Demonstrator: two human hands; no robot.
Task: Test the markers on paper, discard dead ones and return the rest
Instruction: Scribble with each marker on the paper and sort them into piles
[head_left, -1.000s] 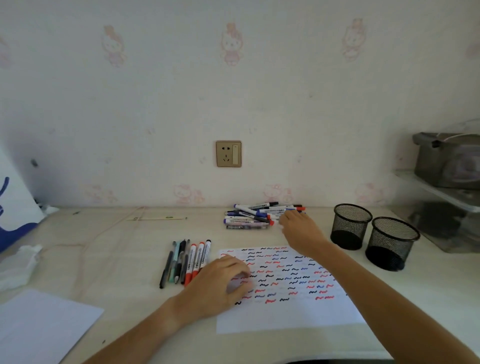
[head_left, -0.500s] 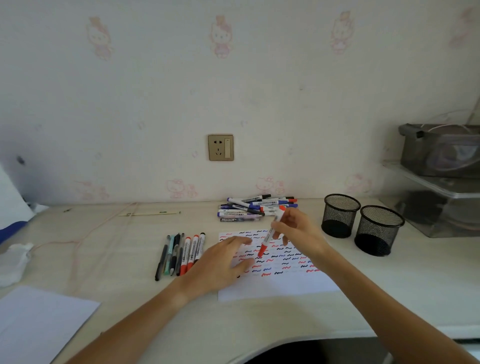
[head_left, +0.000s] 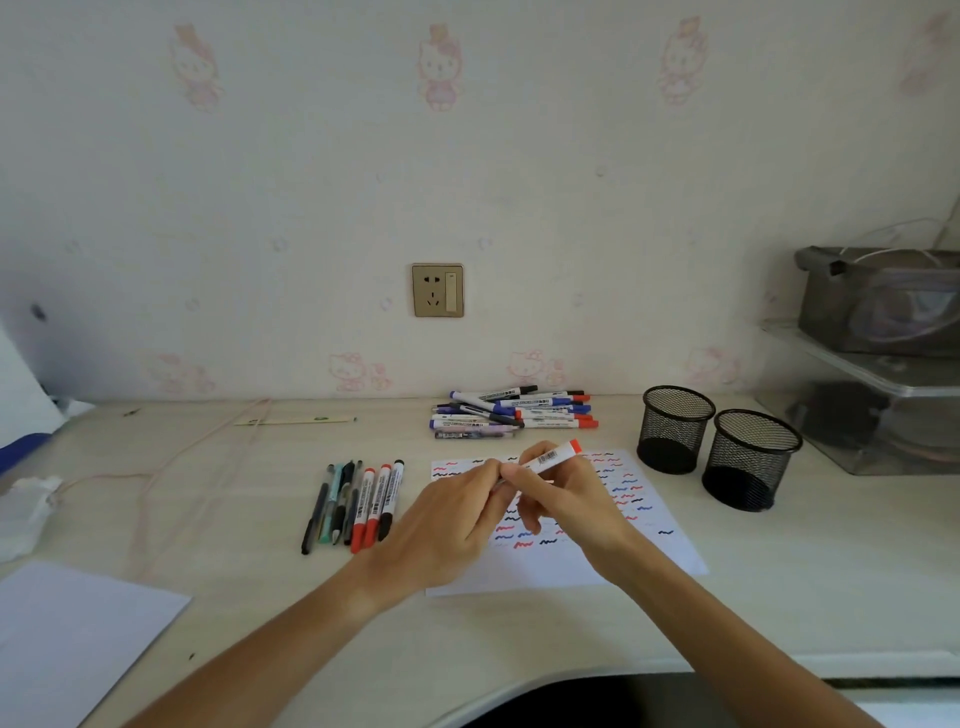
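Head view: both hands' fingers pinch red marker above paper; pale desk.

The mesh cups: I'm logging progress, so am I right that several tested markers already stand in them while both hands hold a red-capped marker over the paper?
Not quite: the head view shows both mesh cups empty. Both hands do hold the red-capped marker over the paper.

home bedroom desk | cartoon-cat wallpaper | wall socket
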